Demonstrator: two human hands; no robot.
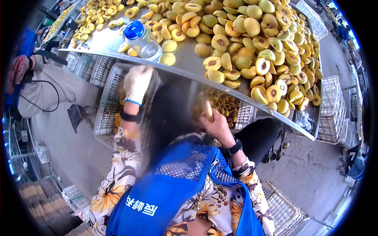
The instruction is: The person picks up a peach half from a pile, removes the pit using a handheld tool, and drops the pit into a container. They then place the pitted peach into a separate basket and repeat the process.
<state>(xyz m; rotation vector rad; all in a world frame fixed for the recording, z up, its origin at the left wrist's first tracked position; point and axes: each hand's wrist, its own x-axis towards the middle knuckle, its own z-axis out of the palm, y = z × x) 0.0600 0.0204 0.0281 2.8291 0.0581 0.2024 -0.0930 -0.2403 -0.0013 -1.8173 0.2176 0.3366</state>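
Note:
My left hand (pixel 137 84), in a white knitted glove, hangs over a white plastic basket (pixel 103 118) below the table edge. Its back faces me and its fingers are blurred and curve out of sight, so I cannot tell what they hold. A few yellow fruit pieces (pixel 117 119) show inside that basket. My bare right hand (pixel 217 128) is closed around the pale wooden handle (pixel 208 111) of a tool whose working end is blurred. Beyond it, a second basket (pixel 246 115) contains many small brown-centred fruit pieces (pixel 226 104).
Halved yellow peaches (pixel 252 51) lie heaped on the metal table (pixel 184 59). A clear jar with a blue lid (pixel 141 41) leans near its edge. Stacked white crates (pixel 330 110) stand at right, another crate (pixel 284 212) behind me. A person's leg (pixel 59 88) is at left.

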